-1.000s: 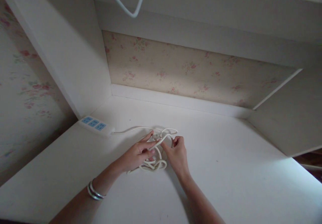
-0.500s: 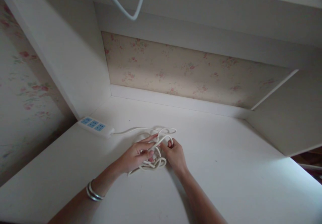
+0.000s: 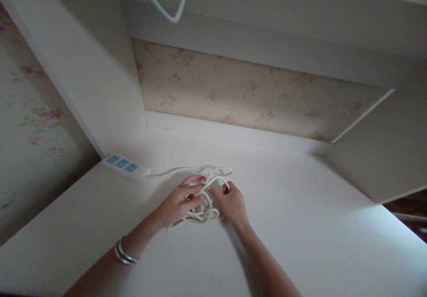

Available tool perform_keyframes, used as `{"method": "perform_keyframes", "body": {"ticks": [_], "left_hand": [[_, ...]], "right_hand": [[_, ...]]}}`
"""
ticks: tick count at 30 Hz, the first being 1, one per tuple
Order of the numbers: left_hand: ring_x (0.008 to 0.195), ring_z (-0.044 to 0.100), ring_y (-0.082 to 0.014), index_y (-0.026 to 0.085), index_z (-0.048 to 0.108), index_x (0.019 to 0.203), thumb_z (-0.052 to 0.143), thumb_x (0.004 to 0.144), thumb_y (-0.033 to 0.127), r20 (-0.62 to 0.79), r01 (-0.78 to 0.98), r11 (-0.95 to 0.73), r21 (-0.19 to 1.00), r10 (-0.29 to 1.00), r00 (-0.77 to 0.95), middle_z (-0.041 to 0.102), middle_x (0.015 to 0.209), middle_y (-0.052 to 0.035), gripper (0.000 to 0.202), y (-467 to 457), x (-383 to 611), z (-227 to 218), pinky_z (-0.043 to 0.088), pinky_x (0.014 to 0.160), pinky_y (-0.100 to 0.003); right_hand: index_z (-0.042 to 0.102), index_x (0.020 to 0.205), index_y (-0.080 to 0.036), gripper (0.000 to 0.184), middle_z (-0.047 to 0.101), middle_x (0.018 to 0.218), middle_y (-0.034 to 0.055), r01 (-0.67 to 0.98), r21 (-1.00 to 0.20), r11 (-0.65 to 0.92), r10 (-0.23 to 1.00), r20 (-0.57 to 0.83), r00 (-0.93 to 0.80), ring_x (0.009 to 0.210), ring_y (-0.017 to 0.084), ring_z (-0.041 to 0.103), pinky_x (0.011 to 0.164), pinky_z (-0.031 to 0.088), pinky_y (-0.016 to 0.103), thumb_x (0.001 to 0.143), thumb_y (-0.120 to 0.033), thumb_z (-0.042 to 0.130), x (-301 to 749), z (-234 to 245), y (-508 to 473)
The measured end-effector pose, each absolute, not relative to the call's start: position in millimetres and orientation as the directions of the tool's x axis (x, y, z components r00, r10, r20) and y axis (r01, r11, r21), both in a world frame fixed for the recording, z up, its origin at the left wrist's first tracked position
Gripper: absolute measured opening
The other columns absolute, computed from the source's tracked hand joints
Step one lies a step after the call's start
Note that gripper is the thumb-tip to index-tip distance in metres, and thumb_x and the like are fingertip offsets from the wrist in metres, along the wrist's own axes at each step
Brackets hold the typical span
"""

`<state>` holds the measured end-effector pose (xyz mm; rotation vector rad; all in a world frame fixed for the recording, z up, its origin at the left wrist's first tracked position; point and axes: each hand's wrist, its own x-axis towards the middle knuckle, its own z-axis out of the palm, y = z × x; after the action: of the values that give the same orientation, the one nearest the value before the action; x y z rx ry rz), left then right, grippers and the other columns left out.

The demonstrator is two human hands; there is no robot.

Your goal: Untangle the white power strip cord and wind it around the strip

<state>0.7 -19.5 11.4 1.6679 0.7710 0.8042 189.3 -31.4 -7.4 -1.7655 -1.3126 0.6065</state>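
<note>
A white power strip (image 3: 126,166) with three blue socket panels lies at the left edge of the white desk. From its right end runs a white cord (image 3: 211,214), looped and tangled in the middle of the desk. My left hand (image 3: 182,203), below a silver bracelet-ringed wrist, pinches a part of the cord between thumb and fingers. On the other side, my right hand (image 3: 231,202) has its fingers curled around a raised loop of the same cord. The cord's far end is hidden among the loops and hands.
White side panels (image 3: 100,66) and a low overhead shelf (image 3: 253,26) enclose the white desk (image 3: 300,226). Floral wallpaper (image 3: 233,92) covers the back. A pale bent rod or wire (image 3: 173,19) hangs down at the top.
My left thumb has closed in on the cord, and its fingers have bent more. The raised loop between my hands arches slightly differently. The power strip stays put.
</note>
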Motion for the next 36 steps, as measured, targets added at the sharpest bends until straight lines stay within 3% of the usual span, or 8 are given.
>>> {"method": "perform_keyframes", "body": {"ticks": [6,10,12,15,20,22,28,36], "left_hand": [[0.1,0.058,-0.0223,0.027,0.066,0.12,0.055,0.087,0.037,0.139,0.105,-0.235,0.966,0.821,0.554,0.049,0.132,-0.0101,0.035,-17.7,0.1,12.7,0.056,0.069,-0.025],[0.086,0.061,-0.0192,0.03,0.063,0.122,0.055,0.087,0.041,0.066,0.116,-0.154,0.981,0.833,0.549,0.045,0.138,-0.0093,0.038,-17.9,-0.3,11.6,0.056,0.055,-0.023],[0.078,0.062,-0.0165,0.03,0.063,0.122,0.055,0.086,0.043,0.031,0.109,-0.106,0.988,0.842,0.539,0.04,0.144,-0.0089,0.039,-18.6,-0.6,10.8,0.055,0.05,-0.023],[0.084,0.063,-0.0195,0.024,0.07,0.11,0.059,0.084,0.042,0.04,0.081,-0.1,0.992,0.837,0.545,0.037,0.148,-0.009,0.034,-19.9,-0.3,9.6,0.055,0.055,-0.024],[0.074,0.062,-0.0161,0.016,0.069,0.111,0.059,0.084,0.041,-0.036,0.069,-0.007,0.998,0.798,0.601,0.068,0.101,-0.0107,0.038,-23.1,3.1,11.6,0.053,0.066,-0.026],[0.068,0.06,-0.0138,0.017,0.063,0.122,0.059,0.085,0.041,-0.05,0.044,0.03,0.999,0.806,0.59,0.068,0.095,-0.0085,0.044,-23.8,4.0,13.8,0.051,0.062,-0.024],[0.066,0.057,-0.0118,0.025,0.046,0.139,0.063,0.082,0.04,-0.009,-0.026,0.023,0.999,0.896,0.445,0.065,0.11,-0.0073,0.061,-19.3,3.2,15.4,0.05,0.061,-0.024],[0.053,0.057,-0.0151,0.021,0.057,0.127,0.059,0.082,0.05,-0.117,0.03,0.116,0.993,0.893,0.435,0.06,0.061,0.0002,0.054,-19.6,3.4,12.9,0.049,0.049,-0.025]], "right_hand": [[0.054,0.073,-0.023,0.03,0.05,0.05,-0.0065,0.576,-0.812,-0.098,0.958,0.081,0.276,0.045,0.012,0.042,0.046,0.026,0.023,0.063,-0.044,0.072,192.4,-13.9,-31.2],[0.06,0.079,-0.022,0.01,0.055,0.055,-0.004,0.558,-0.828,-0.047,0.96,0.118,0.256,0.05,0.014,0.048,0.049,0.029,0.023,0.073,-0.031,0.06,195.9,-15.5,-31.5],[0.063,0.085,-0.022,0.014,0.058,0.06,-0.0032,0.543,-0.84,0.001,0.963,0.148,0.227,0.053,0.014,0.05,0.052,0.031,0.023,0.078,-0.03,0.054,196.2,-14.5,-32.1],[0.064,0.086,-0.021,0.019,0.056,0.064,-0.0031,0.467,-0.881,0.08,0.966,0.184,0.181,0.056,0.013,0.049,0.054,0.034,0.022,0.081,-0.036,0.054,195.0,-13.6,-32.9],[0.061,0.071,-0.017,0.028,0.051,0.06,-0.0035,0.362,-0.926,0.107,0.977,0.165,0.133,0.057,0.012,0.044,0.053,0.033,0.022,0.08,-0.044,0.059,193.3,-16.2,-33.2],[0.063,0.075,-0.017,0.027,0.052,0.062,-0.0034,0.347,-0.932,0.101,0.987,0.138,0.083,0.058,0.012,0.045,0.054,0.034,0.022,0.081,-0.043,0.059,193.4,-16.5,-33.3],[0.064,0.076,-0.018,0.029,0.052,0.061,-0.0029,0.295,-0.952,0.081,0.991,0.107,0.074,0.055,0.011,0.043,0.051,0.033,0.022,0.083,-0.045,0.057,192.6,-12.1,-33.9],[0.068,0.092,-0.018,0.04,0.061,0.073,0.0015,0.188,-0.979,0.076,0.956,0.125,0.266,0.056,0.013,0.047,0.05,0.037,0.024,0.073,-0.053,0.066,196.8,-7.5,-31.2]]}}
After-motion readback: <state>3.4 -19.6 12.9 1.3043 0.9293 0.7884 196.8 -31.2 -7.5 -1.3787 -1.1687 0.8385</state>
